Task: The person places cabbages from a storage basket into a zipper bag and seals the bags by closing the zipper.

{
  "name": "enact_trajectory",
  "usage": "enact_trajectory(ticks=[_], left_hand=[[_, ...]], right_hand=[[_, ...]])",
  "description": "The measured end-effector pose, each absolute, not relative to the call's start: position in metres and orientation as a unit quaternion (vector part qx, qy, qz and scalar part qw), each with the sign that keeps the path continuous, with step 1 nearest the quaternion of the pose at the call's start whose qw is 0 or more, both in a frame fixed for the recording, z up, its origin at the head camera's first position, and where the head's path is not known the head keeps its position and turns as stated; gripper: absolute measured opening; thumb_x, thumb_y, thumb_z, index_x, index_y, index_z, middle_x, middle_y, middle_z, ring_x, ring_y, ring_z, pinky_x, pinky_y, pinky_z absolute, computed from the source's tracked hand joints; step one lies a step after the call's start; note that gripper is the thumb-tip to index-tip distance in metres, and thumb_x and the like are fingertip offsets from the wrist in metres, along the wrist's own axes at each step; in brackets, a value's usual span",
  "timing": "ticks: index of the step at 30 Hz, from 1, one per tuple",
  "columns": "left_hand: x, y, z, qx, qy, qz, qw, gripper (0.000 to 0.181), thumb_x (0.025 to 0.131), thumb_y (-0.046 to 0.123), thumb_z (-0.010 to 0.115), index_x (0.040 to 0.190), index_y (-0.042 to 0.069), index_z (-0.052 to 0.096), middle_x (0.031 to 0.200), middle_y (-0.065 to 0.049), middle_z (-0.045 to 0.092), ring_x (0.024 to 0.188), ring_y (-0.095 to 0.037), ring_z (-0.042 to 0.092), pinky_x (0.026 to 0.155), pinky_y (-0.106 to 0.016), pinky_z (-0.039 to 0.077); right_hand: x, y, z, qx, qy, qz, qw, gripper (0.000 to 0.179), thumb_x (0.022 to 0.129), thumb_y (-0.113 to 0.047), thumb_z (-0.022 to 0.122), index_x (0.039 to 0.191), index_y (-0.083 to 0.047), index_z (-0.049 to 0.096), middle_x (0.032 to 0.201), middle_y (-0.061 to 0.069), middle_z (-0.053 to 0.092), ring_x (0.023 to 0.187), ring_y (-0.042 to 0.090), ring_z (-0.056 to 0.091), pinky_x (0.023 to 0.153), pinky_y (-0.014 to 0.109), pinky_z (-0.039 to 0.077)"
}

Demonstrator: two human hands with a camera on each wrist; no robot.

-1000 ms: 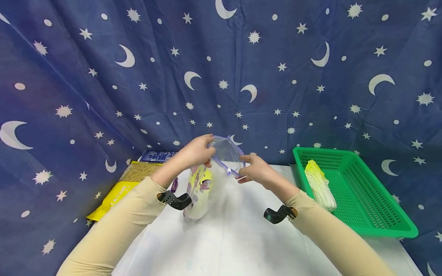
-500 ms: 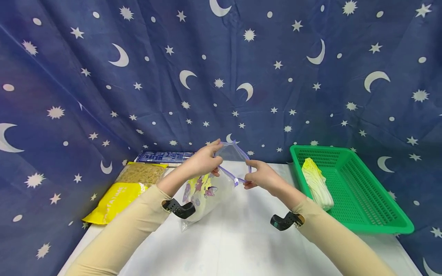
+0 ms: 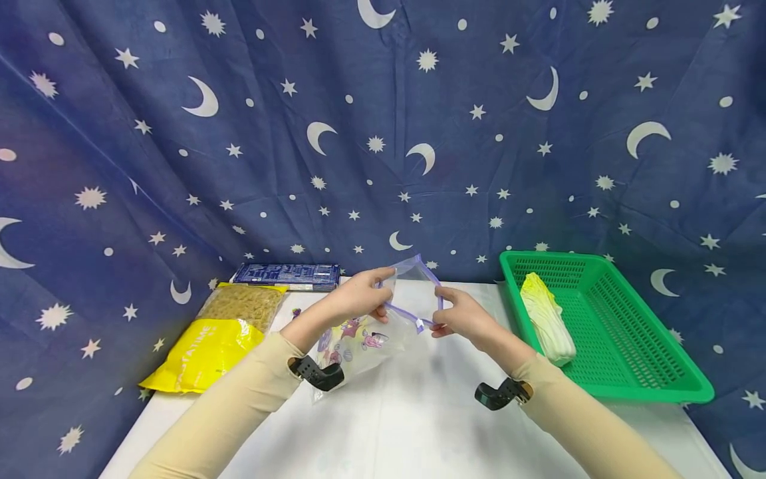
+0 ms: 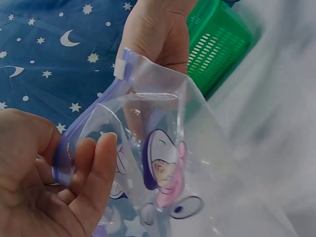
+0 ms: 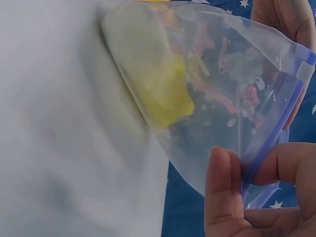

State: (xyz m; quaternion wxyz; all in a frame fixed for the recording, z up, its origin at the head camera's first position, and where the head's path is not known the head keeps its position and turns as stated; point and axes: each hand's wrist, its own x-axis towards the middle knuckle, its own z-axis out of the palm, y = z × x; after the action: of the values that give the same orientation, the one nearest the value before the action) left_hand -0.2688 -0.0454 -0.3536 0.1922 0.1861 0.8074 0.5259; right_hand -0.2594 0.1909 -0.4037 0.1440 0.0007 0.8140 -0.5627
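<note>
Fingers (image 4: 102,165) of our left hand (image 3: 362,294) and right hand (image 3: 463,313) pinch one clear, purple-edged plastic zip bag (image 3: 377,342); one elongated, yellow-and-white cabbage (image 3: 547,320) lies in one perforated green plastic basket (image 3: 625,332).

White-covered table (image 3: 413,419) and its load
Yellow packet (image 3: 209,352) at left, blue packet (image 3: 288,275) along the back edge, green basket (image 3: 652,395) at right; the lower end of the clear printed bag (image 3: 368,351) seems to touch down, though contact is hard to see.

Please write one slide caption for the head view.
Left hand and right hand hold a bag open; cabbage lies in a green basket.
</note>
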Motion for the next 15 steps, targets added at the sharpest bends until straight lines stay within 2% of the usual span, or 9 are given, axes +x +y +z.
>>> enact_trajectory(ticks=[4, 9, 15], left_hand=[[-0.267, -0.044, -0.364, 0.197, 0.794, 0.541, 0.192, 0.068, 0.099, 0.003, 0.049, 0.162, 0.005, 0.024, 0.166, -0.012, 0.027, 0.067, -0.019, 0.063, 0.073, -0.034, 0.062], [-0.264, -0.038, -0.378, 0.213, 0.775, 0.565, 0.186, 0.071, 0.098, 0.000, 0.049, 0.163, 0.002, 0.020, 0.170, -0.011, 0.013, 0.068, -0.018, 0.064, 0.074, -0.036, 0.062], [-0.262, -0.029, -0.393, 0.227, 0.761, 0.583, 0.173, 0.075, 0.093, -0.006, 0.047, 0.162, 0.001, 0.018, 0.171, -0.013, 0.006, 0.068, -0.018, 0.064, 0.073, -0.035, 0.062]], right_hand=[[-0.258, 0.193, -0.409, 0.009, 0.808, -0.572, 0.141, 0.080, 0.085, 0.009, 0.060, 0.158, 0.006, 0.027, 0.160, 0.027, 0.029, 0.071, 0.021, 0.069, 0.070, 0.036, 0.063], [-0.256, 0.196, -0.417, 0.018, 0.806, -0.575, 0.142, 0.080, 0.085, 0.009, 0.060, 0.158, 0.006, 0.027, 0.161, 0.027, 0.028, 0.073, 0.025, 0.069, 0.069, 0.035, 0.063], [-0.253, 0.202, -0.425, 0.032, 0.815, -0.560, 0.144, 0.078, 0.087, 0.007, 0.061, 0.158, 0.004, 0.029, 0.144, 0.028, 0.045, 0.068, 0.022, 0.065, 0.063, 0.034, 0.062]])
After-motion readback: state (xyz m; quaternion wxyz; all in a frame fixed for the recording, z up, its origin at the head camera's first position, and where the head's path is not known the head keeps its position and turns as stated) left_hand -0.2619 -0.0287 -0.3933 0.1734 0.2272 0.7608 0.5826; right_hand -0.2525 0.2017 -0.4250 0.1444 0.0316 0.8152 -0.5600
